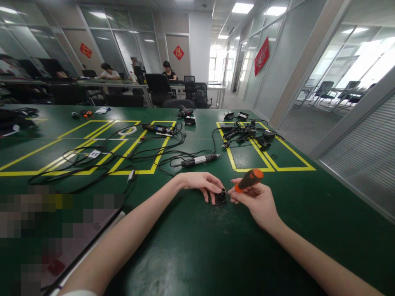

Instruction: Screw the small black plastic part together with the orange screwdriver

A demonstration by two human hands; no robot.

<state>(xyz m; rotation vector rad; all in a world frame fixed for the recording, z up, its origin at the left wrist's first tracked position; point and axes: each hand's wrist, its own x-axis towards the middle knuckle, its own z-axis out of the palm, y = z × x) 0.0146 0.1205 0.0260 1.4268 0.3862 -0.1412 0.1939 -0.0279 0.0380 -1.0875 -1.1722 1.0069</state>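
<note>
My left hand point(207, 186) grips a small black round part point(221, 199) that stands on the green tabletop, fingers curled around its side and top. Just to the right, my right hand point(253, 199) is closed around a screwdriver point(250, 179) with a black and orange handle. The handle tilts up and to the right, and its tip end points down-left toward the black part. Whether the tip touches the part I cannot tell. Beyond my left hand lies a grey and black electric screwdriver point(200, 160) with a cable.
Black cables point(148, 154) spread over the table's left half. A pile of black parts point(247, 133) lies at the right inside yellow tape point(296, 169). A power drill point(184, 112) rests near the far edge. At front left is a partly blurred screen-like object point(92, 242). People sit at desks behind.
</note>
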